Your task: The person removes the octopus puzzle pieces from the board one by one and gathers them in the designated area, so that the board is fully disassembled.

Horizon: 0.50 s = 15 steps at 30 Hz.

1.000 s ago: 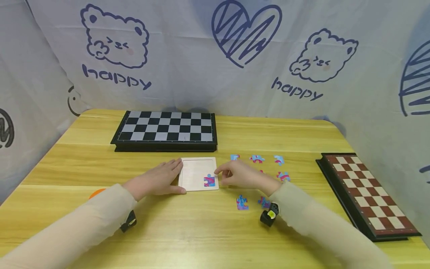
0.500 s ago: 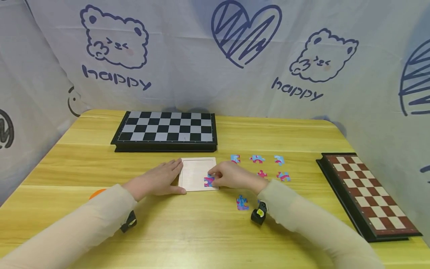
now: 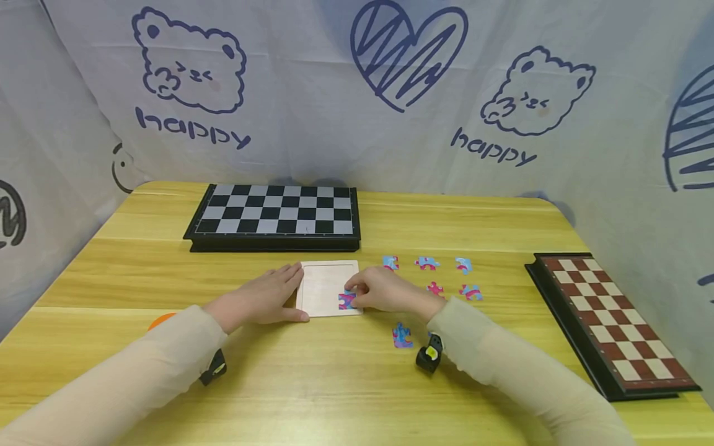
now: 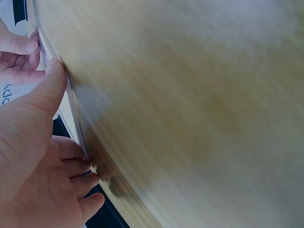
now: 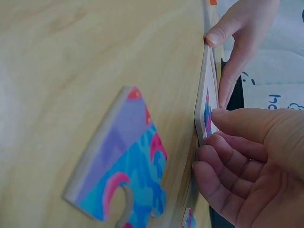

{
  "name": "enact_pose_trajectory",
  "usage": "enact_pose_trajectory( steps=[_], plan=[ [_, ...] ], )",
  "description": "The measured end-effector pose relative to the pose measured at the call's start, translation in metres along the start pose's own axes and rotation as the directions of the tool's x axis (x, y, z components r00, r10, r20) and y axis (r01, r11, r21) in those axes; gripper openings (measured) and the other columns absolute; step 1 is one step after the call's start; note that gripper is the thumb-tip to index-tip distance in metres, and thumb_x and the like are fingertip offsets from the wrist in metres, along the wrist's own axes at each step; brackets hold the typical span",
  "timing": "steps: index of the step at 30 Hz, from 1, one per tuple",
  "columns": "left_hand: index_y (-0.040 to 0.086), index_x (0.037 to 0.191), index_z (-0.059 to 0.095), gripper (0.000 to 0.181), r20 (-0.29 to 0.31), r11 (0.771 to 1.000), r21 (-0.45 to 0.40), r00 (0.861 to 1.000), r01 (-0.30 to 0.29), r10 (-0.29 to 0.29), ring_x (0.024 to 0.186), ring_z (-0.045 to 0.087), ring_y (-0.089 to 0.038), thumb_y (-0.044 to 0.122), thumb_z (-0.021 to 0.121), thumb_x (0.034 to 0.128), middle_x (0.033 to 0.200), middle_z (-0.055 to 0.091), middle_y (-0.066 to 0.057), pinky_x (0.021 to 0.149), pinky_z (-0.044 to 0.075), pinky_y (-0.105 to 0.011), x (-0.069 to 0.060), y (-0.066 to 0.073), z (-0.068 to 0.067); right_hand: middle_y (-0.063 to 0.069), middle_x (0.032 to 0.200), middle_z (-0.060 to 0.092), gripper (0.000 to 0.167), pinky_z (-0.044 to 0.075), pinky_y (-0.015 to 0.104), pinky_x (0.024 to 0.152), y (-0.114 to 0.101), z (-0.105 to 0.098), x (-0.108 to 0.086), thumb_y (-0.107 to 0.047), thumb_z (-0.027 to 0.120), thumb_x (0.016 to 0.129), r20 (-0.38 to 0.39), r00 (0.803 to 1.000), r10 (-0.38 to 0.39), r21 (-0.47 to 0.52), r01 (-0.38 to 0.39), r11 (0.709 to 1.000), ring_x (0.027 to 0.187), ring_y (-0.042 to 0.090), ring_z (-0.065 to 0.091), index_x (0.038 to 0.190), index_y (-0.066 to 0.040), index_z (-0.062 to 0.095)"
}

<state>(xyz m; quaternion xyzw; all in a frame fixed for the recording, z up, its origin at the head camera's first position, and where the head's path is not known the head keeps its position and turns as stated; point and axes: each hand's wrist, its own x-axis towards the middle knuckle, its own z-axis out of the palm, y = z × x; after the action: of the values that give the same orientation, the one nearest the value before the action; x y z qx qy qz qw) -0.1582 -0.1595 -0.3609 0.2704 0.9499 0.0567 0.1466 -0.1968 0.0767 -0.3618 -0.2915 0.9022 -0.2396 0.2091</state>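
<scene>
A shallow pale wooden puzzle tray lies mid-table. One pink, purple and blue jigsaw puzzle piece sits in its lower right corner. My left hand rests along the tray's left edge, fingers extended, thumb at the near left corner. From the right, my right hand reaches over the tray's rim and pinches that piece between thumb and index finger, covering its right side. In the right wrist view the thumb touches the piece and the other fingers curl beside the tray's edge.
Several loose pieces lie right of the tray, including a blue one near my right wrist and a pink one. A black-and-white chessboard stands behind; a brown-and-white one lies at the right. An orange object is partly hidden by my left sleeve.
My right hand has moved left from beside the tray onto the piece, then stayed there. The left hand has kept its place, and the piece shows no clear shift.
</scene>
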Motion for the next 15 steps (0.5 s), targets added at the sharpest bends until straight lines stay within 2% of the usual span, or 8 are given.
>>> enact_pose_trajectory(
  steps=[5, 10, 15],
  plan=[
    [-0.011, 0.14, 0.025, 0.087, 0.002, 1.0, 0.003, 1.0, -0.001, 0.001, 0.133, 0.02, -0.04, 0.053, 0.054, 0.0869, 0.146, 0.019, -0.027, 0.106, 0.019, -0.05, 0.0008, -0.0009, 0.0011, -0.001, 0.068, 0.055, 0.023, 0.038, 0.022, 0.053, 0.0011, -0.0003, -0.0001, -0.014, 0.067, 0.085, -0.036, 0.999, -0.013, 0.022, 0.014, 1.0, 0.06, 0.013, 0.047, 0.107, -0.007, 0.066],
    [-0.011, 0.14, 0.025, 0.088, -0.001, 1.0, 0.002, 1.0, -0.003, 0.003, 0.133, 0.02, -0.04, 0.053, 0.054, 0.0866, 0.146, 0.019, -0.027, 0.106, 0.019, -0.05, 0.0013, -0.002, 0.002, 0.0, 0.077, 0.056, 0.014, 0.043, 0.025, 0.058, 0.0005, -0.0027, -0.0028, -0.01, 0.066, 0.086, -0.08, 0.997, -0.013, 0.073, 0.019, 0.997, 0.067, 0.016, 0.05, 0.1, -0.013, 0.064],
    [-0.011, 0.139, 0.025, 0.088, -0.001, 1.0, 0.005, 1.0, -0.003, 0.003, 0.133, 0.02, -0.041, 0.053, 0.055, 0.0863, 0.146, 0.02, -0.027, 0.106, 0.019, -0.05, 0.0016, -0.0027, 0.0023, 0.0, 0.074, 0.056, 0.013, 0.043, 0.024, 0.058, 0.0005, -0.0043, -0.0041, -0.006, 0.063, 0.086, -0.112, 0.993, -0.039, 0.07, 0.047, 0.996, 0.066, 0.016, 0.049, 0.094, -0.015, 0.063]
  ],
)
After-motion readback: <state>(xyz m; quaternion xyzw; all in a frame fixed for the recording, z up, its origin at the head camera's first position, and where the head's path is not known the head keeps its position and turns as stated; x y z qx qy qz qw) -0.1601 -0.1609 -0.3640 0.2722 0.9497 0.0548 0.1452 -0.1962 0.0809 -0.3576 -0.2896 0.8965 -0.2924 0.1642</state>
